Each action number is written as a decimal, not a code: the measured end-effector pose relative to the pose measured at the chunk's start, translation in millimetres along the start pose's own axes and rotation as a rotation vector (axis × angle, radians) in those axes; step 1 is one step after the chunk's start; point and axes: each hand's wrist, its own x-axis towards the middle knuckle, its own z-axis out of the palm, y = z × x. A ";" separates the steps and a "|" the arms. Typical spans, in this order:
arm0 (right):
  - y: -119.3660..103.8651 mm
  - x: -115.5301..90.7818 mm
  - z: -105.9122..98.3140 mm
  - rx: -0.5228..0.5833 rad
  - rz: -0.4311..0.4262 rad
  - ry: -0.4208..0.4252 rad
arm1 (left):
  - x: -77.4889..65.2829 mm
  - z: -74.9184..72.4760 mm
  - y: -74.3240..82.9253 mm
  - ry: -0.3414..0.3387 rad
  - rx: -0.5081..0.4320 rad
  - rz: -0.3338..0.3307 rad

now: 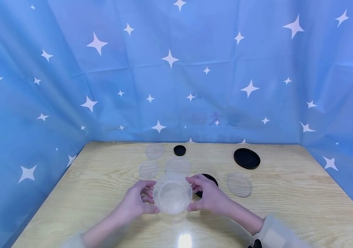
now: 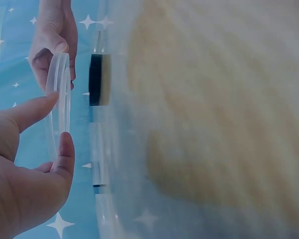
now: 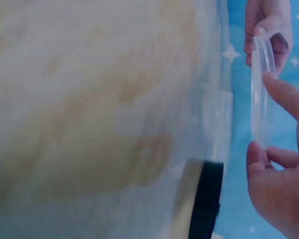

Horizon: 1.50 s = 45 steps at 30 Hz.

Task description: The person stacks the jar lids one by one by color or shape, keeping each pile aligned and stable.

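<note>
Between my two hands is a clear round plastic lid, shallow, with a raised ring inside its edge. My left hand pinches its left edge between thumb and fingers. On the opposite side, the right hand grips the edge the same way. Both wrist views catch the lid nearly edge-on, held up over the table. A black round lid lies behind my right hand and is partly hidden by it. Just past the held lid is another clear disc.
Two more clear discs lie to the back left, one nearer and one farther. A small black lid sits near the table's back edge. Rightward are a large black lid and a clear disc. A blue star-patterned curtain surrounds the wooden table.
</note>
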 end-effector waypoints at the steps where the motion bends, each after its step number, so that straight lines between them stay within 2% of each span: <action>1: -0.4 -0.5 2.5 -0.010 0.003 -0.002 | -2.5 -0.6 -0.6 -0.003 0.010 -0.002; 7: -0.9 -1.4 16.1 -0.054 -0.006 -0.010 | -13.8 -3.5 -7.1 -0.020 0.039 -0.008; 18: -1.4 -2.9 32.7 -0.006 0.009 -0.028 | -23.5 -12.1 -20.3 -0.049 0.006 0.001; 26: 0.8 -1.9 39.3 -0.006 -0.020 -0.011 | -24.6 -16.1 -26.0 -0.084 -0.016 -0.001; 39: -2.6 2.4 45.9 -0.042 -0.003 0.001 | -22.1 -14.6 -27.6 -0.055 -0.024 -0.045; 45: -0.9 2.9 45.9 -0.046 0.000 -0.013 | -22.3 -16.0 -27.0 -0.074 -0.041 -0.056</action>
